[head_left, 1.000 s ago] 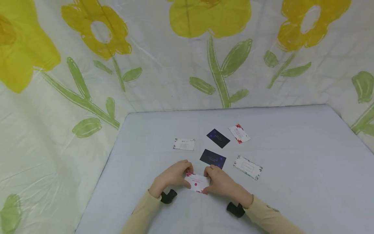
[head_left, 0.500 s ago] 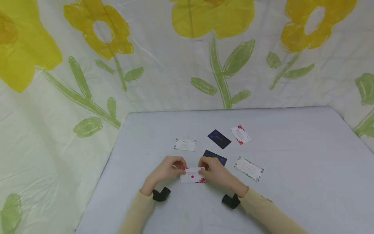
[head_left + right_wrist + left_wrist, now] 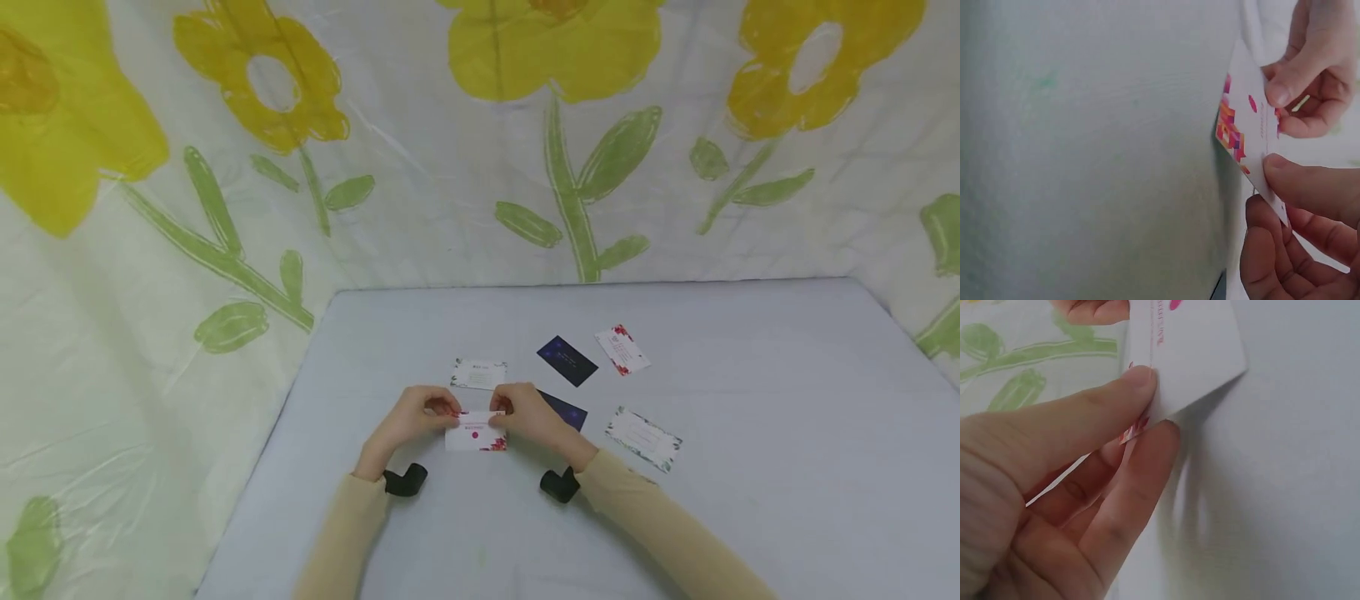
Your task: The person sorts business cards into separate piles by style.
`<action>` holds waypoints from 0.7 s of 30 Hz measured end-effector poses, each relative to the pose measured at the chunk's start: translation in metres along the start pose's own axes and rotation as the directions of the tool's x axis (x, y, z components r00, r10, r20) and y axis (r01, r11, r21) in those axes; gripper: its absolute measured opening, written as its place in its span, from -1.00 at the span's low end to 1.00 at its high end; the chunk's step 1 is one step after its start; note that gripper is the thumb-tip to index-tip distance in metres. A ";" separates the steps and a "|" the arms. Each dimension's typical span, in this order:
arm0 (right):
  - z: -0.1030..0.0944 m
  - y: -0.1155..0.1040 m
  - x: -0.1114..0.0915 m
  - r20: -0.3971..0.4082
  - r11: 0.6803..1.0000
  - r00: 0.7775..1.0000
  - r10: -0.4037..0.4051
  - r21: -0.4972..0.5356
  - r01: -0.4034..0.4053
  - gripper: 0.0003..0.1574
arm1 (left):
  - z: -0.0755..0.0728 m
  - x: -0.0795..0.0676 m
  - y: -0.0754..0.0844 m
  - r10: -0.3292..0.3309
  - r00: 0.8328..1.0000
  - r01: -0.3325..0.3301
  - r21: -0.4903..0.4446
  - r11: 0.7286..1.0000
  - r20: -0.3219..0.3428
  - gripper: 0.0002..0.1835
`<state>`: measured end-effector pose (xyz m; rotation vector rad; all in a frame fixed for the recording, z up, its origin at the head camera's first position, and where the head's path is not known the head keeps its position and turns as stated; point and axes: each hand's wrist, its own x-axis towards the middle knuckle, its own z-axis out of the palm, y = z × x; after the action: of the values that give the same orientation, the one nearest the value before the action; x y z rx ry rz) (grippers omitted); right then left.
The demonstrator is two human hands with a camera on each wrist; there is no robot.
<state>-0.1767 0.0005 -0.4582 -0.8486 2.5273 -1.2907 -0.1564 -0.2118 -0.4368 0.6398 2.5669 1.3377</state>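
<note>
Pinching card (image 3: 467,437): left hand (image 3: 417,414), right hand (image 3: 531,413)

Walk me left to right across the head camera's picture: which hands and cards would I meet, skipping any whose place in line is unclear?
Left hand → white card with red-patterned corners, held by both hands → right hand → leafy-bordered white card.

Table (image 3: 787,467) pale blue-grey, a faint green mark (image 3: 482,556) toward its near edge. White sheeting (image 3: 427,225), wrinkled, stands beyond the far edge and both side edges. On it: big yellow flowers (image 3: 498,58), green stems (image 3: 564,192), green leaves (image 3: 621,155). Light soft, fairly even.
</note>
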 end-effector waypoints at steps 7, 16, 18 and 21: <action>0.006 0.000 0.005 0.015 0.978 1.000 0.028 -0.207 -0.024 -0.87 | 0.011 0.003 -0.024 -0.010 0.999 0.017 0.146 0.989 -0.048 -0.89; 0.003 -0.005 0.004 0.034 0.945 0.999 0.035 -0.326 -0.023 -0.80 | 0.015 0.004 -0.019 0.018 0.997 0.002 0.274 0.962 -0.069 -0.88; 0.003 -0.005 0.004 0.035 0.943 0.999 0.036 -0.331 -0.023 -0.80 | 0.015 0.003 -0.019 0.025 0.997 -0.005 0.277 0.961 -0.068 -0.88; 0.003 -0.006 0.004 0.036 0.945 0.999 0.040 -0.325 -0.026 -0.79 | 0.015 0.003 -0.018 0.028 0.997 -0.008 0.279 0.960 -0.065 -0.88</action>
<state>-0.1764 -0.0064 -0.4552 -0.8779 2.7502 -0.8455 -0.1592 -0.2086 -0.4604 0.6733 2.8404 1.0266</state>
